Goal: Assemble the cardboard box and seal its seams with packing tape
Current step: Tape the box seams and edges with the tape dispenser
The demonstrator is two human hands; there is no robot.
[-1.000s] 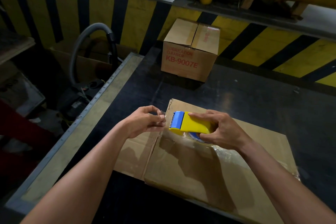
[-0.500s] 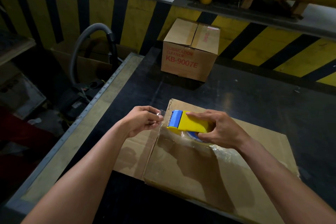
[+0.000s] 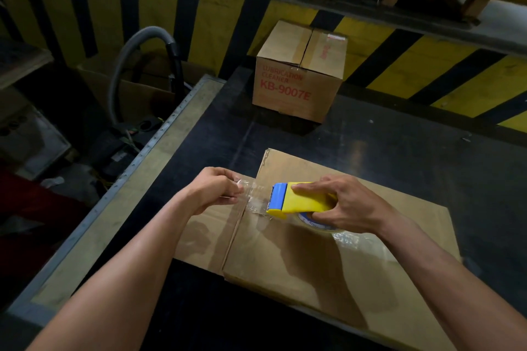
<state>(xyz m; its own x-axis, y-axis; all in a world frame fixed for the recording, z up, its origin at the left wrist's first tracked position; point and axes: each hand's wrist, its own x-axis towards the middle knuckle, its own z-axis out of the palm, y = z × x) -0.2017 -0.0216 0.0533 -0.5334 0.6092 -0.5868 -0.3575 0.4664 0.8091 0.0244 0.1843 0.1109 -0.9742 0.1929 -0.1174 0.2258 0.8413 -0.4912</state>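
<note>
A flattened cardboard box (image 3: 299, 259) lies on the dark table (image 3: 385, 145) in front of me. My right hand (image 3: 342, 205) grips a yellow and blue tape dispenser (image 3: 296, 198) resting on the cardboard near its far left corner. A short stretch of clear packing tape (image 3: 253, 196) runs from the dispenser's blue edge to my left hand (image 3: 214, 189), which pinches the tape's free end just left of the box's fold. Crinkled clear tape (image 3: 350, 239) also lies on the cardboard under my right wrist.
A taped-up box marked KB-9007E (image 3: 299, 74) stands at the far side of the table. A yellow and black striped wall (image 3: 413, 65) runs behind it. Left of the table's metal rim (image 3: 148, 157) are a grey vacuum hose (image 3: 137, 43) and clutter on the floor.
My left hand has pulled the tape end away to the left, so a longer strip now shows between it and the dispenser. My right hand and the dispenser stay in about the same place.
</note>
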